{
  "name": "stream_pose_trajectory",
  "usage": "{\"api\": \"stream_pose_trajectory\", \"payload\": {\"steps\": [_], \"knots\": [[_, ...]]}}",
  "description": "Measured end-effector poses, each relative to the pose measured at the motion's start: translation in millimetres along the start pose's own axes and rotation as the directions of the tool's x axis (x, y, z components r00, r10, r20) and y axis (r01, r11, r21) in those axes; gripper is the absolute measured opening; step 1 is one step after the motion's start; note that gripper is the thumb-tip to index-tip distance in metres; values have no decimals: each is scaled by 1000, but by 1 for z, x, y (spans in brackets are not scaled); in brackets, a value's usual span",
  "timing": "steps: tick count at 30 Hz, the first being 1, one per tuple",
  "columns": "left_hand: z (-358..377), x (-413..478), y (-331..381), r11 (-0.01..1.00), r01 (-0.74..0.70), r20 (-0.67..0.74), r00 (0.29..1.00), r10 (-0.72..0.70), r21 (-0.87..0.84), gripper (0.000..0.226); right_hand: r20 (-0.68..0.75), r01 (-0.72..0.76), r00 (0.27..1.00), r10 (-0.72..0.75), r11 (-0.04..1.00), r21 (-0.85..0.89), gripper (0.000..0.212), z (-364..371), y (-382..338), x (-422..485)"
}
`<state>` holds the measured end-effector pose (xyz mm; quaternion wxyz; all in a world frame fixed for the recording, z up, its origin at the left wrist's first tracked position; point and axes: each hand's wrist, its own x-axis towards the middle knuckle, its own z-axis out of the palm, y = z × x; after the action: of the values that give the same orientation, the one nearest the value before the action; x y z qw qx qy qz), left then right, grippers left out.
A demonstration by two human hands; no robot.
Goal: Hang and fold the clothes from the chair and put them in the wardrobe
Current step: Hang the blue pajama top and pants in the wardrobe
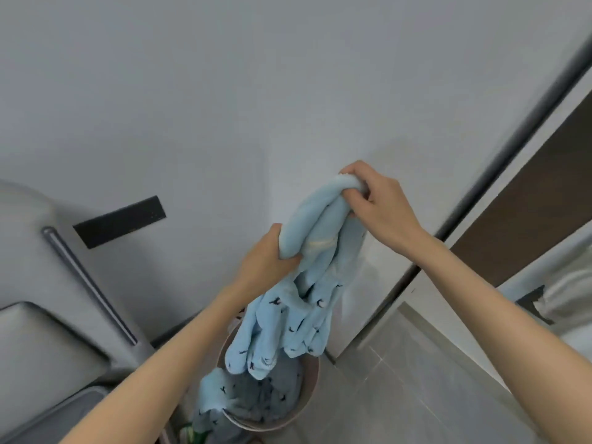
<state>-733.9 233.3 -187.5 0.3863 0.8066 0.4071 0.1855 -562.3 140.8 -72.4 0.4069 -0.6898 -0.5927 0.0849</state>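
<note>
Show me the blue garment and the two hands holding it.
blue garment (298,315), head view, hanging printed folds.
left hand (266,256), head view, back of hand.
right hand (384,203), head view, back of hand.

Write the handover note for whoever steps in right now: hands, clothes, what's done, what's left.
Left hand: grip on the blue garment, midway along it.
Right hand: grip on its bunched top end.
The garment hangs bunched and unfolded over the round seat, where more clothes are piled.
Done: one garment picked up.
Left: fold or hang it, put it away, then do the pile. No hanger or open wardrobe is in view.
</note>
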Motion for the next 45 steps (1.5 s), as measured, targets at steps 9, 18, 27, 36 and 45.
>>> {"api": "stream_pose_trajectory", "payload": {"steps": [9,18,27,36,45], "knots": [[-15,-35,161,934,-292,-234,912,336,204,10,-299,81,951,-80,997,-11,17,-154,-38,-43],[42,-77,302,835,-431,-254,813,524,343,13,-507,25,858,-83,992,-120,13,-293,-20,-131],[122,-83,374,763,-570,-125,770,625,304,20,-516,-291,827,224,955,-52,12,-348,74,-217],[189,-99,430,698,-712,54,702,710,73,34,-430,-582,725,539,812,37,108,-308,163,-318],[205,-68,445,670,-739,142,673,726,73,26,-542,-753,415,730,611,246,32,-314,187,-345]]}}
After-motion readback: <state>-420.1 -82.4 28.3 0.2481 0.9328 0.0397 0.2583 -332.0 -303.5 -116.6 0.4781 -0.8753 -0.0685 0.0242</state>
